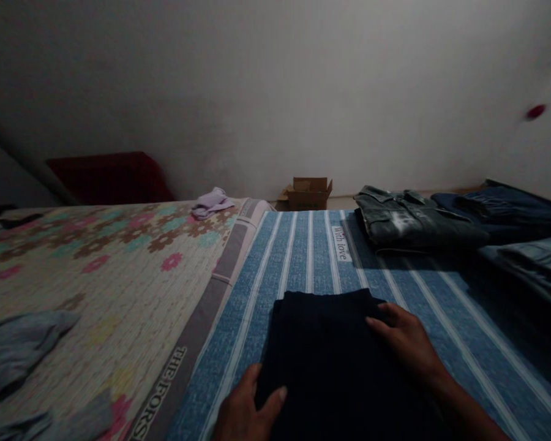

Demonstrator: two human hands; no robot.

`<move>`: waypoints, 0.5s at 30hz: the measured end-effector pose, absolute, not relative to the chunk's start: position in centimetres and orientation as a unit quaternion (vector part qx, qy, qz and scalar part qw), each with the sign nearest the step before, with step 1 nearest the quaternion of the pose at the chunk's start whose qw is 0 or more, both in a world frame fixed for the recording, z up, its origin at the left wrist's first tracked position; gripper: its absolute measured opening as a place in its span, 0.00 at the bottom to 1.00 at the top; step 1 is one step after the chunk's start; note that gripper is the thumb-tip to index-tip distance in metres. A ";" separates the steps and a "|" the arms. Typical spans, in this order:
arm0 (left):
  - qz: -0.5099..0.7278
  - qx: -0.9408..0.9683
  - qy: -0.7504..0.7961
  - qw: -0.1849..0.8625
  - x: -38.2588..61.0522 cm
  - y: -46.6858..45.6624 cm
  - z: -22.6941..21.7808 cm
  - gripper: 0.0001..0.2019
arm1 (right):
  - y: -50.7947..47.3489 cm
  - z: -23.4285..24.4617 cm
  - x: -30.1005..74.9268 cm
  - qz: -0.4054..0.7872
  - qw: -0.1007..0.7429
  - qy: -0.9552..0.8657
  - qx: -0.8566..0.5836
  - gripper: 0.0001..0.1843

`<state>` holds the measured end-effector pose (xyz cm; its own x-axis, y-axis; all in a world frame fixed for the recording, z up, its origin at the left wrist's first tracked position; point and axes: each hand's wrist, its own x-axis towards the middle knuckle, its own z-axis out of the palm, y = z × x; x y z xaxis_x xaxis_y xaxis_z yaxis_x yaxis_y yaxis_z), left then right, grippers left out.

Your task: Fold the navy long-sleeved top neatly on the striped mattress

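Observation:
A folded dark navy garment (330, 361) lies on a blue striped sheet (294, 257) in front of me. My left hand (243, 410) grips its near left edge, thumb on top of the cloth and fingers curled under. My right hand (406, 340) lies flat on the garment's far right corner, fingers stretched out and pressing on the fabric.
Folded denim clothes (413, 223) are stacked at the far right, with more jeans (523, 245) beside them. A flowered sheet (96, 269) covers the left side, with a lilac cloth (211, 202) and grey-blue garments (18, 349) on it. A cardboard box (308, 193) stands by the wall.

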<state>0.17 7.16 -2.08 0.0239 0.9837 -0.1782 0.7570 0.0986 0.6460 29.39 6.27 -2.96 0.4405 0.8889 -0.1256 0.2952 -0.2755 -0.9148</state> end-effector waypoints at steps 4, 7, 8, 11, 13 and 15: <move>0.177 0.726 0.641 0.174 1.0 6.6 -0.5 0.22 | 6.5 -3.1 29.9 0.306 0.437 -0.416 -0.736 0.22; 0.240 0.788 0.565 0.050 2.2 5.5 0.6 0.20 | 5.9 -2.3 29.7 0.257 0.384 -0.460 -0.758 0.24; 0.252 0.810 0.529 0.028 2.8 5.0 0.8 0.20 | 5.5 -1.9 29.5 0.213 0.354 -0.481 -0.773 0.24; 0.207 0.876 0.433 0.043 5.2 3.3 1.5 0.19 | 3.7 -0.3 28.4 0.049 0.279 -0.560 -0.779 0.23; 0.134 0.899 0.408 0.082 7.0 2.5 1.8 0.21 | 2.6 0.6 27.3 -0.015 0.282 -0.617 -0.734 0.20; 0.084 0.901 0.412 0.109 8.5 2.1 1.8 0.24 | 1.8 1.1 26.3 -0.016 0.305 -0.669 -0.678 0.19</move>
<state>8.48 2.07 1.80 0.6466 0.7604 0.0619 0.7234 -0.6369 0.2665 26.33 1.83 1.12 0.1051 0.8965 0.4305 0.9164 0.0808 -0.3919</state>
